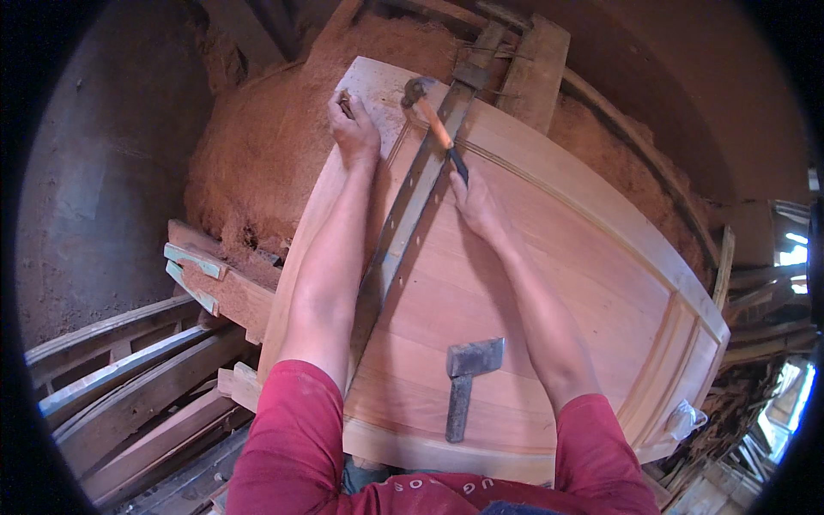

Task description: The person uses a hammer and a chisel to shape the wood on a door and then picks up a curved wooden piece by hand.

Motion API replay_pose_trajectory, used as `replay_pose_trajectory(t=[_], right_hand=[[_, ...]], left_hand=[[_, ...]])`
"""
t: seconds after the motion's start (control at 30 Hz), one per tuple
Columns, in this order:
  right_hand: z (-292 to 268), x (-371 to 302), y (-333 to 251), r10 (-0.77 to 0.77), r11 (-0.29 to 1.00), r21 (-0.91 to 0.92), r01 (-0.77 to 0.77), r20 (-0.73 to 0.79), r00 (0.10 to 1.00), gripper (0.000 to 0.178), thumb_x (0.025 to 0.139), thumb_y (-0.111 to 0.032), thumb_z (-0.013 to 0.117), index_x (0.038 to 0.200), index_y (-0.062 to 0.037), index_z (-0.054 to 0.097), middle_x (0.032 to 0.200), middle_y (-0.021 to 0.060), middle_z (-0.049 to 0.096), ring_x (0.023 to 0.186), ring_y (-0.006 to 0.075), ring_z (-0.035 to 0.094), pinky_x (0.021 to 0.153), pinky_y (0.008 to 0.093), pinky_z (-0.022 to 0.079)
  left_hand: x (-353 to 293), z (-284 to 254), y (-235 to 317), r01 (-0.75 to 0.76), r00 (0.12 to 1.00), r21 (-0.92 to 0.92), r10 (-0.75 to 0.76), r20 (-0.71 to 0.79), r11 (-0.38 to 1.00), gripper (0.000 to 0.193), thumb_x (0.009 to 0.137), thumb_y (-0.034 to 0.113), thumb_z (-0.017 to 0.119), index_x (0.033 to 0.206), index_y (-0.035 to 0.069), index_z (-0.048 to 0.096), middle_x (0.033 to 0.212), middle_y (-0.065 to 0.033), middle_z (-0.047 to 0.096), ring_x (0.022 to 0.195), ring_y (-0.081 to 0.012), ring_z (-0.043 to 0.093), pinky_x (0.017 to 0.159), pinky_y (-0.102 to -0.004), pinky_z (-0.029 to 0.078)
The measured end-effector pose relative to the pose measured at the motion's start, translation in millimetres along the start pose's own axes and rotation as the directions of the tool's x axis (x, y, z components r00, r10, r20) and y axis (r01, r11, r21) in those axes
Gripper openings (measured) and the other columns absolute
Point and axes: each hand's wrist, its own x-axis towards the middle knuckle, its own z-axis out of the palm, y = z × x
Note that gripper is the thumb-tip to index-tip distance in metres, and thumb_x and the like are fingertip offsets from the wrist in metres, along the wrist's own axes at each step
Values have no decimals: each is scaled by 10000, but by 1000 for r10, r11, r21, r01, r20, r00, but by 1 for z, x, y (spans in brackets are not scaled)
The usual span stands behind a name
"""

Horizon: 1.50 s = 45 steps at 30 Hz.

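Note:
My right hand (pixel 481 208) is closed round the black grip of a hammer (pixel 438 129). Its metal head is raised near the far end of a wooden panel door (pixel 549 292), and the orange part of the handle slants across a long metal bar clamp (pixel 399 227). At the door's far left corner, my left hand (pixel 355 136) is closed, with a small brown piece between thumb and fingers that is too small to name. A hatchet-like steel tool (pixel 474 359) with a short dark handle lies on the panel between my forearms.
Heaped reddish sawdust (pixel 257 154) surrounds the far side. An upright plank (pixel 534 73) stands by the clamp's far end. Stacked timber (pixel 129 386) lies at the left, and a clear plastic bag (pixel 684 419) sits at the door's right edge. Scrap wood (pixel 764 330) is piled further right.

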Motion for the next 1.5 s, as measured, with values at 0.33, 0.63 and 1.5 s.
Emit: replay_pose_trajectory(t=[0.33, 0.63, 1.5], right_hand=[[-11, -2, -24, 184, 979, -115, -166, 168, 968, 323, 1010, -344, 491, 1143, -50, 509, 812, 314, 626, 840, 500, 626, 648, 586, 450], [-15, -7, -34, -77, 989, 112, 94, -154, 985, 204, 992, -209, 551, 1060, -29, 486, 891, 285, 630, 753, 488, 628, 573, 526, 460], [-52, -16, -69, 78, 960, 276, -52, -84, 993, 348, 1017, -347, 516, 1024, -2, 558, 645, 206, 556, 610, 407, 594, 576, 463, 444]], left_hand=[[6, -2, -12, -81, 995, 31, 83, -50, 996, 286, 959, 210, 587, 1134, -16, 582, 1021, -149, 652, 945, -241, 627, 868, -368, 492], [4, -5, -5, -44, 998, -12, 44, -40, 999, 275, 946, 209, 615, 1116, -7, 601, 1005, -133, 659, 909, -223, 633, 847, -349, 502], [10, 6, -2, -16, 997, -21, 18, 79, 1000, 251, 888, 200, 727, 1021, -11, 702, 951, -131, 728, 878, -197, 689, 809, -317, 533]])
